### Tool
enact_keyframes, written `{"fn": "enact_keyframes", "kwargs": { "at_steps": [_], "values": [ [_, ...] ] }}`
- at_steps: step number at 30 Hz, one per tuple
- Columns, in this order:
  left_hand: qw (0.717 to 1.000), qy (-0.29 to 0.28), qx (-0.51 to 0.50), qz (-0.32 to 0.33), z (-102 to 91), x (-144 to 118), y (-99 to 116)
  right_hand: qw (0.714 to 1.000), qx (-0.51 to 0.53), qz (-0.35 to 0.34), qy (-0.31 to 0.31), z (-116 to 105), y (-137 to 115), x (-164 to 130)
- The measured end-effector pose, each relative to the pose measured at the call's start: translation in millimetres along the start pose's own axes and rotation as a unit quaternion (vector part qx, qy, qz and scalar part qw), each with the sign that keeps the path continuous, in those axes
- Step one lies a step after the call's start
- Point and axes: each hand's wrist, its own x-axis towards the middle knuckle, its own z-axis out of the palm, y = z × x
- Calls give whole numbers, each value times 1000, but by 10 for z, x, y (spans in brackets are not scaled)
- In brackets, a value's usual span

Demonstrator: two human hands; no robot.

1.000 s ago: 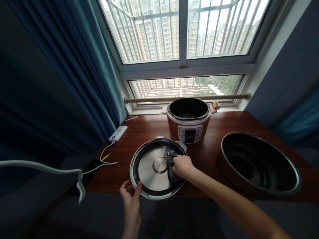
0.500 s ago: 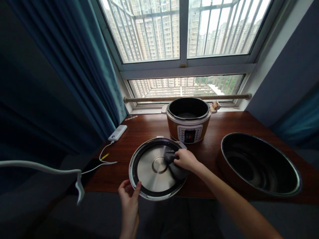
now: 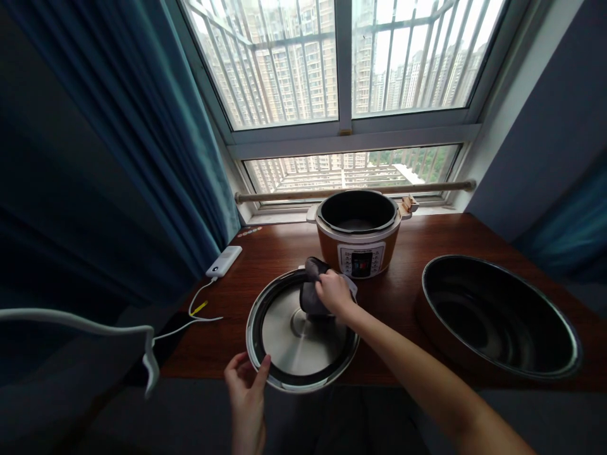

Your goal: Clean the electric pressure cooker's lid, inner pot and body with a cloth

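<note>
In the lower middle of the frame, the left hand (image 3: 247,387) is pinching the rim of the lid (image 3: 303,357); the right hand (image 3: 334,293) is gripping a dark cloth (image 3: 313,301), which should be pressing evenly.

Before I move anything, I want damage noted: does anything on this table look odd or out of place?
Yes: the bracket on the right side of the cooker shows brown patches, unlike the pale handle on its left. Staining or wear, I cannot tell which.

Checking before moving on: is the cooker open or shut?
The cooker is open: its dark inside shows, and the lid is off, in front.
</note>
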Motion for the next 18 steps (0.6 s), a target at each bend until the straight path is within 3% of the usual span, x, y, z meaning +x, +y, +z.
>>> {"fn": "enact_keyframes", "kwargs": {
  "at_steps": [7,11,18],
  "values": [
    [1000,-15,-8,-17,-11,11,41,999,21,-32,-15,351,-386,286],
    [999,-28,-19,-9,-34,7,27,992,78,-93,-23,455,-574,211],
    [999,-21,-24,1,-37,56,-29,956,180,-223,-71,583,-827,-57]
  ]
}}
